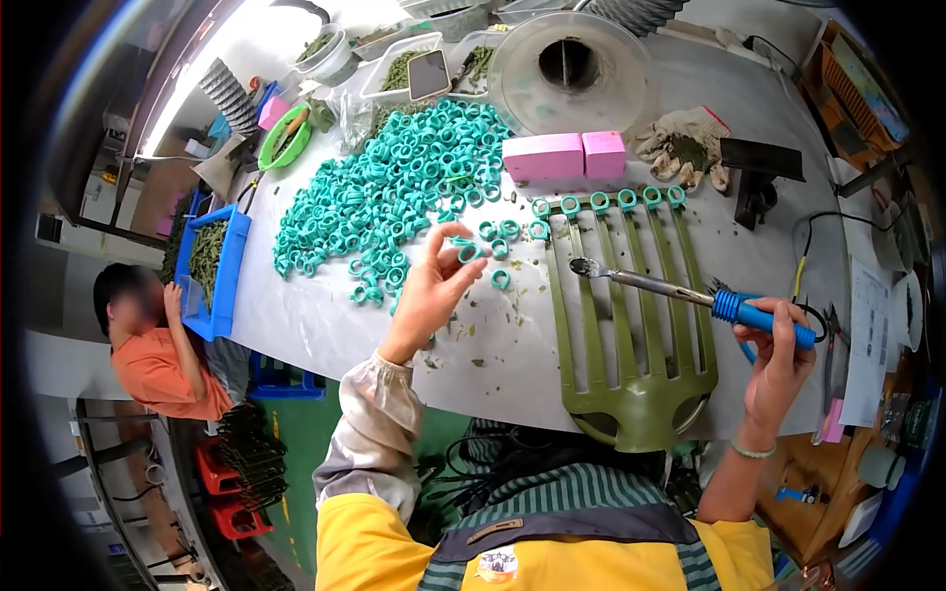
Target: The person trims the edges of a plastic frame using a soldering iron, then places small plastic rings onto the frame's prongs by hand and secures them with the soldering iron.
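Between the thumb and fingers of my left hand (434, 291) is a small teal ring (471, 252), held above the table. My right hand (776, 369) grips the blue handle of a soldering iron (680, 291), whose tip points left over the green tines. Under it lies an olive-green plastic rake head (631, 389), tines pointing away from me. A row of teal rings (627, 200) sits at the tine ends. A few loose rings (501, 280) lie between my left hand and the rake head. Beyond that hand spreads a large heap of teal rings (394, 177).
Two pink blocks (542, 158) stand behind the rake head, beside a soiled glove (687, 143) and a black stand (757, 182). A round clear lid (522, 74) and tubs are at the back. Left, a person in orange (163, 364) sits by a blue tray (229, 266).
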Available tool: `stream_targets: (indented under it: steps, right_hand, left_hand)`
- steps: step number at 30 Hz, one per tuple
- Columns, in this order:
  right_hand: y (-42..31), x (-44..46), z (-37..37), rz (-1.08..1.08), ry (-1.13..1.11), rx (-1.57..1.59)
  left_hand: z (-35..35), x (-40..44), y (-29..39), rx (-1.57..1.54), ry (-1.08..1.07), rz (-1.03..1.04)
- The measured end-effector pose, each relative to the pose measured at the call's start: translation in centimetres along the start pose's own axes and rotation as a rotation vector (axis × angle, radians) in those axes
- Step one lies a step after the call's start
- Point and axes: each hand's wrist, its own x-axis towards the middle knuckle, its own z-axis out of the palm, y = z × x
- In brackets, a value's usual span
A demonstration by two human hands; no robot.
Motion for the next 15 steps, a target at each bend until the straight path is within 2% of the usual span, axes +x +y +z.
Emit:
stream_targets:
  steps: [4, 7, 13, 15]
  right_hand:
    - [0.2, 0.1, 0.1, 0.005, 0.006, 0.002]
    - [0.3, 0.2, 0.2, 0.001, 0.007, 0.006]
    - [0.1, 0.0, 0.0, -0.005, -0.008, 0.01]
    - [0.1, 0.0, 0.0, -0.005, -0.012, 0.01]
  left_hand:
    - [-0.9, 0.3, 1.4, 0.175, -0.001, -0.009]
    - [-0.4, 0.6, 1.2, 0.044, 0.014, 0.05]
    - [-2.4, 0.8, -1.2, 0.336, -0.021, -0.139]
    - [-2.4, 0.5, -2.3, 0.385, 0.013, -0.022]
